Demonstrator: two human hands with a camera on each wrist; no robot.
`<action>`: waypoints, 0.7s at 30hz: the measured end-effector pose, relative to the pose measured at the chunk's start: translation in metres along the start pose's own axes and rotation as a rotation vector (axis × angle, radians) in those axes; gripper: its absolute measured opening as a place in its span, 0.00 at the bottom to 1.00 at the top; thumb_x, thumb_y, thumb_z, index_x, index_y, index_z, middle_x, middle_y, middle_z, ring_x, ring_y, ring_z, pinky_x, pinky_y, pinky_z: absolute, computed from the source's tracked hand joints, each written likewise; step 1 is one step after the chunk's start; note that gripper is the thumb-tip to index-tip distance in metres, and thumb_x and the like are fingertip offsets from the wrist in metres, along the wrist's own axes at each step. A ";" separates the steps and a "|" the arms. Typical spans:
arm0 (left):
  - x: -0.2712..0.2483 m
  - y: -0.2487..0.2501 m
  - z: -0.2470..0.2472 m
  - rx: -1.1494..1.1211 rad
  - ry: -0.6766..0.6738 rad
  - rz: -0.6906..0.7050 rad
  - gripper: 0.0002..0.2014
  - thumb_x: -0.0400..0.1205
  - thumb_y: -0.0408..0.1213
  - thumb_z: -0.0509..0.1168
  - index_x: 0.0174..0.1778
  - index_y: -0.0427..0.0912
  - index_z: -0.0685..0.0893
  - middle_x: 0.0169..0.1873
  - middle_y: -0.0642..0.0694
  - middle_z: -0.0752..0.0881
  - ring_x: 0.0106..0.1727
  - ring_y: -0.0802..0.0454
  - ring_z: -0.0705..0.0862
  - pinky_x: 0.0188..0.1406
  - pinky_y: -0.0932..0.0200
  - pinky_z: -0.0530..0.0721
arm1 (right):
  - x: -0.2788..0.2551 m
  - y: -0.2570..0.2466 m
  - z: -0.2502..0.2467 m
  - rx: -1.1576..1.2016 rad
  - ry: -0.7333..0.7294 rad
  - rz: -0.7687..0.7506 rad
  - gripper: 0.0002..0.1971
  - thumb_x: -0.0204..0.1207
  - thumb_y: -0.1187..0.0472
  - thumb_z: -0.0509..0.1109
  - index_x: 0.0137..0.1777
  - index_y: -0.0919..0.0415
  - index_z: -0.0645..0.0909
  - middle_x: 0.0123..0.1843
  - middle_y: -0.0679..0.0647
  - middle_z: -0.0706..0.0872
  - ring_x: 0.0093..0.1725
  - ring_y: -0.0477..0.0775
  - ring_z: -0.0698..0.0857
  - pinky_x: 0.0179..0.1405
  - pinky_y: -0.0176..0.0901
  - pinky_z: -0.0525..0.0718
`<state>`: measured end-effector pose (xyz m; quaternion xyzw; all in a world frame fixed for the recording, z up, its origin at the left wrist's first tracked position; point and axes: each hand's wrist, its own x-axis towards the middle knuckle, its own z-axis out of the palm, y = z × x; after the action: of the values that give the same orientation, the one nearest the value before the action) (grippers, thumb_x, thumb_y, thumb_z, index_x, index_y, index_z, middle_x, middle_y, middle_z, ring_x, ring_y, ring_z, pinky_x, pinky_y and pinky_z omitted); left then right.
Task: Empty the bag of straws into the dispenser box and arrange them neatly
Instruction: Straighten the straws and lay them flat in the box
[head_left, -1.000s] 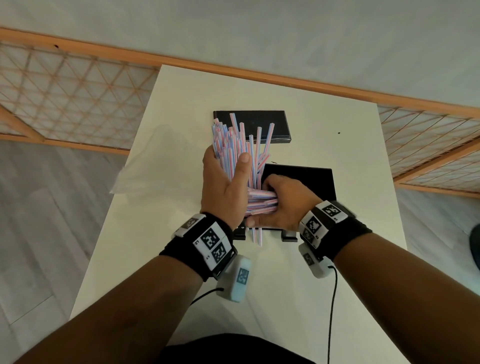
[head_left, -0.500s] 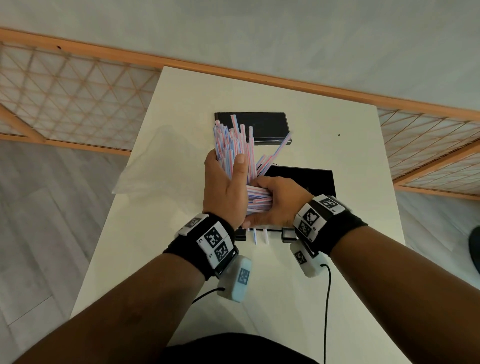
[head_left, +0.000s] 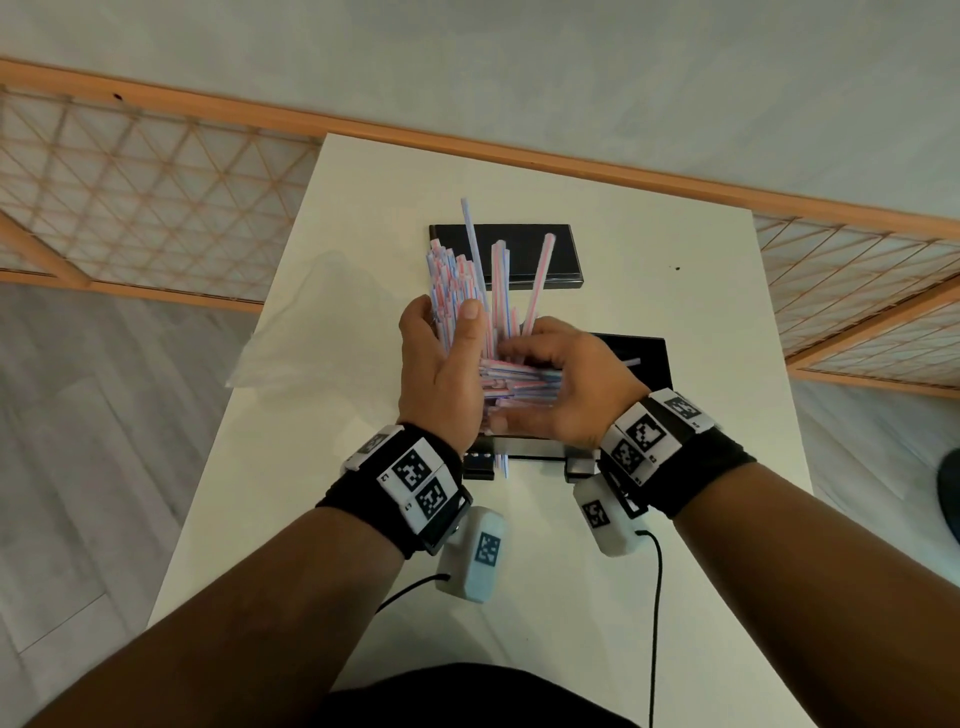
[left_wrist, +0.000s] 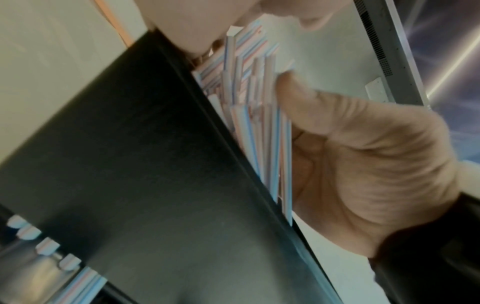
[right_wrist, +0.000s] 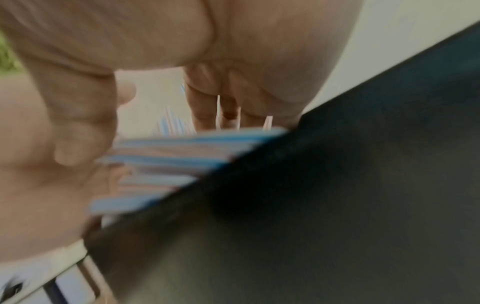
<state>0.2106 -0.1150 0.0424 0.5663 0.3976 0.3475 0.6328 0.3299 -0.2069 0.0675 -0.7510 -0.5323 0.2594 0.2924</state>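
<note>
Pink-and-blue striped straws (head_left: 451, 291) stand in an upright bundle over the black dispenser box (head_left: 641, 353). My left hand (head_left: 452, 332) grips that bundle, thumb across its front. A few straws (head_left: 498, 280) stick up taller and looser at its right. My right hand (head_left: 540, 356) curls round a crosswise layer of straws (head_left: 519, 382) on the box top. The left wrist view shows the straws (left_wrist: 259, 127) against the box wall (left_wrist: 130, 164), with straw ends (left_wrist: 46, 245) in the lower slot. Straws (right_wrist: 182, 154) cross the box edge (right_wrist: 337, 205) in the blurred right wrist view.
The box's black lid (head_left: 511, 254) lies flat on the white table (head_left: 337, 519) behind the hands. An empty clear plastic bag (head_left: 291, 332) lies at the table's left edge. Wooden lattice railings (head_left: 130, 208) flank the table on both sides.
The straws in my hands have shifted: one now pokes up higher than the rest, and the slanting one on the right stands more upright. My right hand has moved slightly up.
</note>
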 end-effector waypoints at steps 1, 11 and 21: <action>0.000 0.002 -0.001 -0.004 0.002 -0.008 0.38 0.75 0.69 0.59 0.72 0.42 0.71 0.62 0.51 0.83 0.66 0.50 0.84 0.70 0.45 0.82 | 0.000 -0.001 -0.004 0.017 0.005 0.008 0.36 0.55 0.38 0.83 0.64 0.53 0.86 0.53 0.48 0.82 0.54 0.46 0.84 0.58 0.48 0.84; 0.009 0.022 -0.011 0.045 0.048 -0.033 0.41 0.79 0.64 0.55 0.81 0.39 0.65 0.77 0.40 0.73 0.79 0.46 0.73 0.79 0.50 0.71 | -0.003 -0.013 -0.031 0.197 0.294 -0.036 0.27 0.68 0.50 0.80 0.65 0.63 0.85 0.47 0.46 0.79 0.47 0.43 0.85 0.52 0.34 0.84; 0.000 0.077 -0.009 -0.090 -0.011 0.293 0.38 0.79 0.57 0.60 0.78 0.31 0.68 0.75 0.33 0.76 0.76 0.40 0.77 0.74 0.51 0.77 | 0.004 -0.024 -0.045 0.053 0.605 -0.217 0.04 0.72 0.72 0.76 0.40 0.64 0.88 0.40 0.54 0.86 0.41 0.46 0.87 0.41 0.41 0.87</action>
<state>0.2037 -0.1022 0.1189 0.5913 0.2915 0.4504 0.6021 0.3467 -0.2042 0.1157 -0.7250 -0.4913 0.0052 0.4827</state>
